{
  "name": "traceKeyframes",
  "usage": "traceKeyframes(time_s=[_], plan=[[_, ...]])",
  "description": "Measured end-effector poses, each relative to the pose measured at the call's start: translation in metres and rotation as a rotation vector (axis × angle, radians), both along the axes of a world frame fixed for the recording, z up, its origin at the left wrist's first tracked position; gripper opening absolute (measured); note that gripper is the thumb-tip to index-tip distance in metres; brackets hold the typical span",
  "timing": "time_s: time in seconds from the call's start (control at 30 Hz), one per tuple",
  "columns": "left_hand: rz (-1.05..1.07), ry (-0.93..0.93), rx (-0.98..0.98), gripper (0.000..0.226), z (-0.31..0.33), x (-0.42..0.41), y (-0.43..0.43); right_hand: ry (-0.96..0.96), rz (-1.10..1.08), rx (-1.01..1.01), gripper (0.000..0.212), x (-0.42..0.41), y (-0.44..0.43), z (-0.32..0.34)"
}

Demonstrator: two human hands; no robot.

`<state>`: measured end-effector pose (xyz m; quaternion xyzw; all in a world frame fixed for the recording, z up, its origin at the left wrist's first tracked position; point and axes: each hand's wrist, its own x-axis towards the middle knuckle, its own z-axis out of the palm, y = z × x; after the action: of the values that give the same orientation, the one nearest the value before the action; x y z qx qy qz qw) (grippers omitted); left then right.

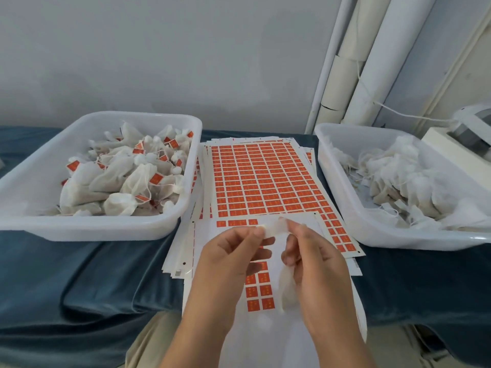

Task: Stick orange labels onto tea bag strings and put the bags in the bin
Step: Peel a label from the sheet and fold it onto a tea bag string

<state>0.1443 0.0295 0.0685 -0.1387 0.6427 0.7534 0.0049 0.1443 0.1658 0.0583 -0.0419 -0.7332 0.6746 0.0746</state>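
Head view: I judge it midway. Labelled bags (125, 179) pile in the white plastic left bin (106, 231), unlabelled ones (403, 176) in the right bin (398, 240). My left grip (233, 251) and right grip (313, 258) pinch one white mesh tea bag (285, 290) over orange label sheets (263, 179).

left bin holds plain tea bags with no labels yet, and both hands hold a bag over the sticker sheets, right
No: the head view shows the left bin holding tea bags already carrying orange labels. The left hand and right hand do hold a bag over the sticker sheets.
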Motion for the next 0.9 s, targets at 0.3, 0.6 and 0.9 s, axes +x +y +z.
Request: traceKeyframes(time_s=[0.3,0.6,0.9], plan=[[0.014,0.102,-0.190,0.013,-0.005,-0.006,-0.015,0.105,0.259,0.086,0.042,0.002,0.014,0.025],[-0.292,0.330,-0.144,0.026,-0.007,-0.011,-0.010,0.167,0.261,0.308,0.042,-0.009,0.019,0.044],[-0.330,0.339,-0.183,0.015,-0.014,-0.016,-0.013,0.194,0.238,0.461,0.035,-0.018,0.024,0.040]])
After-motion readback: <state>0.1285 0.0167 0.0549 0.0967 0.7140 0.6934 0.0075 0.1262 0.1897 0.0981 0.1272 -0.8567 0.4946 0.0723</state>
